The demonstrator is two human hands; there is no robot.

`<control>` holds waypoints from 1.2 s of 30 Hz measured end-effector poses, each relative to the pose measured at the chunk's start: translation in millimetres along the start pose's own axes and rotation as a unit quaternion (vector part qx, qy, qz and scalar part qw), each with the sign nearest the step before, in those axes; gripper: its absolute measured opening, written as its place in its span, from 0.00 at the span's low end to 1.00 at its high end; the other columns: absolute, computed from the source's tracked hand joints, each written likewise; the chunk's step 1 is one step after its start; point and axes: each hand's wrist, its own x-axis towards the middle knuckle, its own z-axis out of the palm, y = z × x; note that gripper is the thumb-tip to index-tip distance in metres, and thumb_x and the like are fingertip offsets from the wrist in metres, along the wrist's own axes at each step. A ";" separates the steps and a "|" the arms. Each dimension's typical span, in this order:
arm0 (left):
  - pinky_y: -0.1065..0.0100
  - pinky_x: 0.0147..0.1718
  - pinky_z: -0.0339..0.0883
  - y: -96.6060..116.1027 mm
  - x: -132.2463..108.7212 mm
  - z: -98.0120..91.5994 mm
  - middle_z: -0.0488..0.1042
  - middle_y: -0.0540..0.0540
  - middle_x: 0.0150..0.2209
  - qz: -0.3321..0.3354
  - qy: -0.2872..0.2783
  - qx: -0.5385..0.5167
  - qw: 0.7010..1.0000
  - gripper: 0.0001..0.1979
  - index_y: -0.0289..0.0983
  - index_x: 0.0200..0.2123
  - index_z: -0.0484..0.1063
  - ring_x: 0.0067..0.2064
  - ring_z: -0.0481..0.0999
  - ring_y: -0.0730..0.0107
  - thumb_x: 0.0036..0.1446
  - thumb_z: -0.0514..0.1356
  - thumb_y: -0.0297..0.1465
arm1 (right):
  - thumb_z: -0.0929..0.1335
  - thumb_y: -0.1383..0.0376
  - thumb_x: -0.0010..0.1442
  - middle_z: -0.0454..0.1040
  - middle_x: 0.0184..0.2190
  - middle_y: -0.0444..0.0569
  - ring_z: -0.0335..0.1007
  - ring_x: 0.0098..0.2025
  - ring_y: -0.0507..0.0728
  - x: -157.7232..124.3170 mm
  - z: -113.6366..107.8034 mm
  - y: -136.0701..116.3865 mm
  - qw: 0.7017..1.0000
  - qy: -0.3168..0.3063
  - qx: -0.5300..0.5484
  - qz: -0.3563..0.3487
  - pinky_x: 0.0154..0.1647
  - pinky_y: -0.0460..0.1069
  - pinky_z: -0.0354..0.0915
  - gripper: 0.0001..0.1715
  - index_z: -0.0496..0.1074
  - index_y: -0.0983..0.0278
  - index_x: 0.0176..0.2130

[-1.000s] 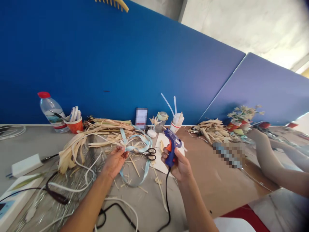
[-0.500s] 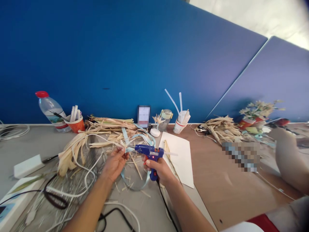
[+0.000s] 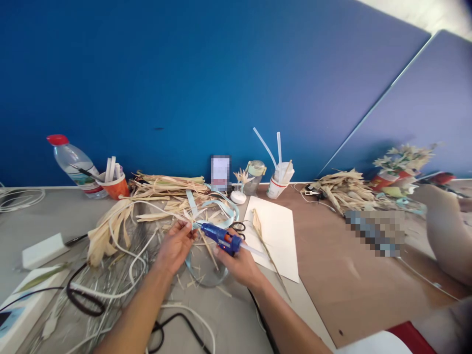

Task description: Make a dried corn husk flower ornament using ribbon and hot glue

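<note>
My right hand is wrapped round a blue hot glue gun that has a small red light and a clear glue stick jutting from its back. The gun's nozzle points left, right at my left hand. There, closed fingertips pinch a small pale husk flower, its thin petals spreading upward; my fingers hide its lower part. Whether the nozzle touches it I cannot tell. Light blue ribbon loops behind the gun, near black-handled scissors.
Dried husks lie along the blue partition, with a bottle, an orange cup and a white cup of glue sticks. White paper holds a husk stem. Cables and wires cover the left. Another person's arm is at right.
My right hand has tilted the glue gun, so its back end now sits lower and its nozzle slants up to the left. Scissors have come into view behind it. My left hand stays nearly still.
</note>
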 end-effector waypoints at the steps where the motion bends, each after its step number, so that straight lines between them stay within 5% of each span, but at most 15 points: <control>1: 0.73 0.27 0.69 0.0 -0.2 0.3 0.73 0.52 0.24 0.000 0.001 -0.002 1.000 0.12 0.34 0.24 0.70 0.27 0.74 0.73 0.38 0.70 0.21 | 0.67 0.65 0.52 0.68 0.28 0.43 0.64 0.32 0.54 0.0 0.4 -0.5 1.000 0.002 -0.012 -0.012 0.34 0.49 0.61 0.08 0.65 0.61 0.35; 12: 0.73 0.26 0.69 0.5 -1.3 2.7 0.73 0.53 0.24 0.004 0.002 -0.003 1.000 0.15 0.34 0.23 0.69 0.27 0.74 0.74 0.33 0.73 0.23 | 0.67 0.67 0.52 0.67 0.28 0.45 0.64 0.36 0.57 0.8 2.9 -1.2 0.992 0.012 -0.080 -0.098 0.36 0.49 0.61 0.03 0.66 0.61 0.31; 36: 0.73 0.27 0.67 0.4 2.0 -1.3 0.73 0.53 0.24 0.008 0.000 -0.015 1.000 0.12 0.35 0.24 0.70 0.27 0.73 0.75 0.38 0.70 0.22 | 0.67 0.66 0.53 0.66 0.29 0.46 0.63 0.34 0.56 -1.9 9.0 2.2 0.978 0.020 -0.181 -0.102 0.37 0.52 0.58 0.05 0.63 0.62 0.27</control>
